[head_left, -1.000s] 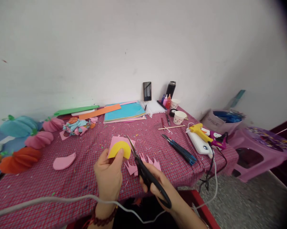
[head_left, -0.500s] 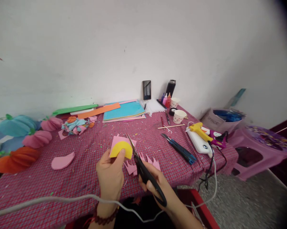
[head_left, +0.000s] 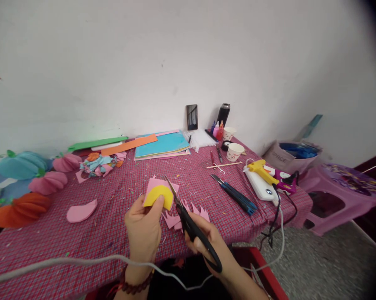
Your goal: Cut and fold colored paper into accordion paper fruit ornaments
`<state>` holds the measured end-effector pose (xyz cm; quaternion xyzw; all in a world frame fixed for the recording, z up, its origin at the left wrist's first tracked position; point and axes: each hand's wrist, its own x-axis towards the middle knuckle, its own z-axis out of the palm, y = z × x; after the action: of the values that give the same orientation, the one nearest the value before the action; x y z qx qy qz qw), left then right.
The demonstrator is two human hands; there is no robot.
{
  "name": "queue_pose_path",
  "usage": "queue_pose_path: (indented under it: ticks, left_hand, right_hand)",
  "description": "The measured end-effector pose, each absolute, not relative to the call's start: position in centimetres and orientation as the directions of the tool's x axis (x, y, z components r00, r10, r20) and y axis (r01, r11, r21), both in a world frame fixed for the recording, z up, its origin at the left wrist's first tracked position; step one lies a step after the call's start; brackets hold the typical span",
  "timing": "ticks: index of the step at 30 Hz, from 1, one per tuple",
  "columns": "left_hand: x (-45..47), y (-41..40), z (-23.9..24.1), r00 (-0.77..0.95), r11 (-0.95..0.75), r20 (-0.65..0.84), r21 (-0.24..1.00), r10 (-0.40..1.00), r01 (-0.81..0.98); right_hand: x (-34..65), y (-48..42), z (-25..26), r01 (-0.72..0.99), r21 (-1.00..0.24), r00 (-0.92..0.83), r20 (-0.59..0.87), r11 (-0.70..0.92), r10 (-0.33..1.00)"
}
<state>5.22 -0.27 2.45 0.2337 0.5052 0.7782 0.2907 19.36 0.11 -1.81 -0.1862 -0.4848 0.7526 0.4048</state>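
Observation:
My left hand (head_left: 143,231) pinches a pink foam sheet (head_left: 153,185) with a yellow half-round template (head_left: 159,194) laid on its front, thumb pressed on the yellow piece. My right hand (head_left: 206,243) grips black-handled scissors (head_left: 194,231). Their blades point up and away along the right edge of the yellow piece, where they meet the pink sheet. Both hands hover over the near edge of a table covered in a red checked cloth (head_left: 113,225). Pink jagged offcuts (head_left: 190,212) lie on the cloth just beyond the scissors.
A pink petal cut-out (head_left: 80,211) lies to the left; paper pumpkins (head_left: 22,204) line the far left. Coloured sheets (head_left: 163,146), paper cups (head_left: 234,152), a second pair of scissors (head_left: 234,195) and a yellow glue gun (head_left: 261,171) sit behind and right. A white cable (head_left: 81,262) crosses near me.
Hardly anything differs: both hands with the sheet and the scissors have shifted slightly, and the view has drifted a little.

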Motion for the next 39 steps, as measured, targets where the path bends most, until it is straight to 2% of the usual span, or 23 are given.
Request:
queue_pose_path:
  ticks: [7, 17, 23, 39]
  left_hand:
    - [5.0, -0.1, 2.7, -0.729, -0.323, 0.040, 0.912, 0.683, -0.252]
    - [4.5, 0.2, 3.8, -0.671, -0.327, -0.069, 0.833, 0.739, -0.446]
    - [3.5, 0.0, 4.4, -0.581, -0.255, -0.105, 0.826, 0.807, -0.503]
    - [1.3, -0.3, 4.9, -0.413, -0.105, -0.170, 0.820, 0.895, -0.563]
  right_hand:
    - [19.7, 0.0, -1.4, -0.406, -0.889, -0.614, 0.095, -0.211, 0.783]
    - [20.1, 0.5, -1.2, -0.337, -0.923, -0.653, 0.088, -0.185, 0.753]
    - [20.3, 1.0, -0.3, -0.296, -0.945, -0.660, 0.094, -0.142, 0.745]
    - [20.7, 1.7, -0.5, -0.235, -0.956, -0.714, 0.046, -0.176, 0.699]
